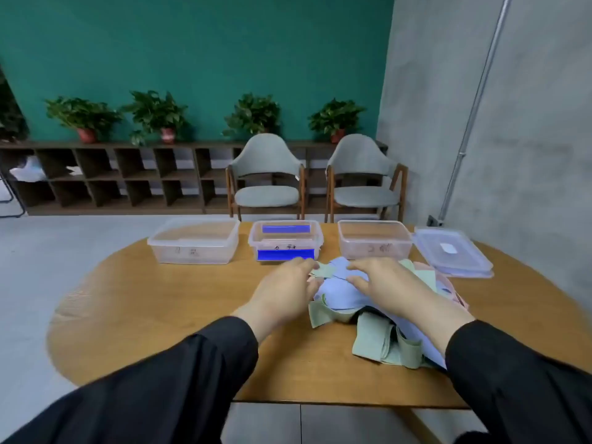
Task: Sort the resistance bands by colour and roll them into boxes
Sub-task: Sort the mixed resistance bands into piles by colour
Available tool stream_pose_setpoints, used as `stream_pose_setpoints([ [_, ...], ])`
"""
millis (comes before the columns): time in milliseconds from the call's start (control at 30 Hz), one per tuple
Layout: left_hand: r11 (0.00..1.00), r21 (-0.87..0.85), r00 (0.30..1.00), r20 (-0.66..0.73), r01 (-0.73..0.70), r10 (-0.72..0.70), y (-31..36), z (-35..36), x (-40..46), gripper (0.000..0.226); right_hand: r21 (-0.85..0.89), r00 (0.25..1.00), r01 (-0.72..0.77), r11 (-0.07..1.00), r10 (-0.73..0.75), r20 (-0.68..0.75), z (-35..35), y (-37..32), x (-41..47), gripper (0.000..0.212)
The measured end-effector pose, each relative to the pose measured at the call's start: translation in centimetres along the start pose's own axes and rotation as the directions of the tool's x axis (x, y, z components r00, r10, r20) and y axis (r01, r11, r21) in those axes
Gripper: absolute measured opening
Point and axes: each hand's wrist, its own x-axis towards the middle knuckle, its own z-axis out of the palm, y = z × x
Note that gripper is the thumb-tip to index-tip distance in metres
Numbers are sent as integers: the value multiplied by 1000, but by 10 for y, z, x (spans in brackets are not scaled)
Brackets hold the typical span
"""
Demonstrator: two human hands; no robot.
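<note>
Sorting stage: left hand (283,290) and right hand (381,280), fingers loosely spread, rest on the mixed band pile (368,328) near the bench's right edge; next, presumably, isolating one colour.

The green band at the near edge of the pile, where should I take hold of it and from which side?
Judging by how it lies, pinch the green band at its folded loop end nearest you, coming from the near table edge. That end lies clear on the wooden table, while its far part runs under the lilac bands. The right hand is nearer to it than the left hand.
</note>
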Motion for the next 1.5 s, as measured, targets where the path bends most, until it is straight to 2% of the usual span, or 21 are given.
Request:
stream_pose_setpoints([
  [133, 981, -174, 995, 75, 84, -72, -9, 46, 3, 41, -41, 999, -23, 999, 25, 42, 20, 21, 18, 34],
  [300, 943, -320, 995, 14, 95, -96, -9, 78, 17, 47, -78, 996, -53, 996, 58, 62, 24, 58, 36, 20],
  [433, 963, -256, 995, 65, 84, -70, -10, 101, 12, 48, -35, 999, -40, 999, 39, -21, 14, 89, 34, 27],
  [500, 973, -217, 996, 67, 74, -61, -12, 106, 12, 47, 6, 998, -55, 998, 55, -34, 7, 108, 31, 22],
  [633, 975, -211, 997, 50, 69, -59, -12, 108, 13, 44, 25, 992, -45, 999, 42, 116, 0, 130, 17, 14],
  [700, 979, -195, 998, 46, 61, -53, -11, 109, 13, 44, 46, 986, -26, 999, 18, 164, -3, 135, 10, 19],
  [833, 984, -166, 997, 46, 66, -60, -11, 109, 12, 45, 38, 960, -7, 999, -4, 281, -10, 138, 0, 55],
  [900, 987, -145, 997, 52, 65, -58, -9, 109, 11, 46, -46, 966, 27, 999, -14, 257, -6, 136, -2, 57],
  [1033, 990, -127, 996, 64, 69, -61, -7, 107, 9, 48, -161, 989, 58, 985, -34, 146, 10, 126, 1, 13],
  [1167, 978, -203, 998, 33, 50, -44, -6, 102, 8, 52, -125, 998, -70, 990, 70, -9, 5, 118, 4, 15],
  [1233, 963, -266, 998, -34, 47, -58, -5, 96, 7, 50, -86, 995, -87, 992, 83, -57, -3, 111, 7, 17],
  [1367, 945, -324, 971, -211, 34, -107, 5, 80, 16, 47, 23, 994, -64, 998, 66, -90, -20, 94, 16, 30],
  [1500, 920, -389, 984, -177, -47, -25, 35, 61, 34, 56, 105, 996, -17, 994, 27, -88, -31, 74, 29, 16],
])
